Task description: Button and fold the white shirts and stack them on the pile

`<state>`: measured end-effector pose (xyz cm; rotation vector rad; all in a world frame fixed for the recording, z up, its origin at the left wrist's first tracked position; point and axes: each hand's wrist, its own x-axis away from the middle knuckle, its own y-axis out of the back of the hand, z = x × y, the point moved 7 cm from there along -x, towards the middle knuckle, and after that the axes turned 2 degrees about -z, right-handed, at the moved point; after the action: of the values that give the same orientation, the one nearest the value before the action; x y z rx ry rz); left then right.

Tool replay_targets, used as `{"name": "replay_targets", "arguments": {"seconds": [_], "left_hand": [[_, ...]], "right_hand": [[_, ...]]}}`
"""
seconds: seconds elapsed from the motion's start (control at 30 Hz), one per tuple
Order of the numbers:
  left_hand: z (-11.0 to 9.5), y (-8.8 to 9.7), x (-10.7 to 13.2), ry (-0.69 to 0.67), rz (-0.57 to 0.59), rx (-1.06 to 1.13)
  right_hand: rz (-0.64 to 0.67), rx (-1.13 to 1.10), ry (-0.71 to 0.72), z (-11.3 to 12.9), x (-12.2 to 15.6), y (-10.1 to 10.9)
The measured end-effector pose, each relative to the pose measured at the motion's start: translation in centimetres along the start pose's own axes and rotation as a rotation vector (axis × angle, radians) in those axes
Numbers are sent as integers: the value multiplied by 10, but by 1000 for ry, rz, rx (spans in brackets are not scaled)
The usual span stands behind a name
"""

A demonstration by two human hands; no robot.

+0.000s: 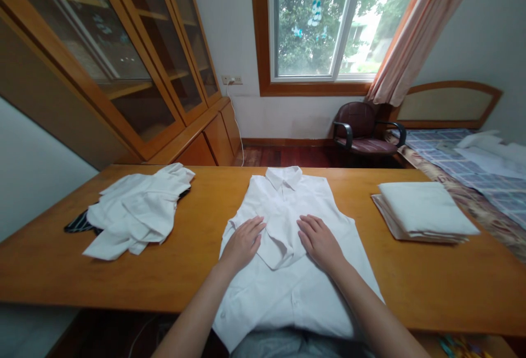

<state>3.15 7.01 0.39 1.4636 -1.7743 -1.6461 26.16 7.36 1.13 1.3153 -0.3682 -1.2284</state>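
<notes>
A white sleeveless-looking shirt [283,297] lies spread on the wooden table, its collar [284,176] at the far edge. Its lower hem reaches over the near edge toward my body. My left hand [242,242] rests on the left part of the chest, fingers stretched out. On the right part, my right hand [318,242] lies flat with its fingers extended. Between the two hands a loose fold of white cloth [279,245] is bunched up and comes to a point. Neither hand grips the fabric.
On the wooden table [201,259], a crumpled white garment pile [139,210] with dark striped cloth sits left; folded white cloths [423,210] are stacked right. Beyond are a glass-door cabinet [164,73], an armchair [361,128], and a bed [485,160].
</notes>
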Motion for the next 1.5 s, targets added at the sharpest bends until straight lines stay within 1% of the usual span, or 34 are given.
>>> {"name": "replay_targets", "arguments": {"seconds": [0.13,0.23,0.47,0.53,0.63,0.77,0.87,0.93,1.0,1.1,1.23,1.3,1.37,1.5], "left_hand": [[-12,2,7,21,7,1],[-19,2,9,38,-1,6],[-25,-11,3,59,-2,33],[-27,-12,0,71,-6,52],[-25,-3,-8,116,-40,116],[-9,18,-22,207,-121,128],[1,23,-31,220,-132,69],[2,19,-36,207,-105,14],[0,11,-38,207,-50,-58],[-4,1,-40,242,31,-146],[-4,1,-43,299,55,-191],[-2,2,-44,314,60,-210],[0,2,-45,320,59,-221],[2,4,-44,333,49,-218]], "right_hand": [[27,-14,16,1,8,5],[44,-22,22,-3,12,9],[70,-31,-3,-26,12,14],[74,-49,-14,-31,11,14],[61,-101,-42,-37,8,14],[20,-198,-134,-43,0,13],[43,-228,-174,-39,-14,7],[74,-240,-182,-33,-26,0],[108,-277,-203,-30,-38,-9],[155,-356,-294,-33,-53,-23],[257,-421,-441,-39,-60,-35],[283,-466,-481,-39,-59,-33],[271,-539,-478,-38,-56,-24],[197,-706,-423,-40,-41,6]]}}
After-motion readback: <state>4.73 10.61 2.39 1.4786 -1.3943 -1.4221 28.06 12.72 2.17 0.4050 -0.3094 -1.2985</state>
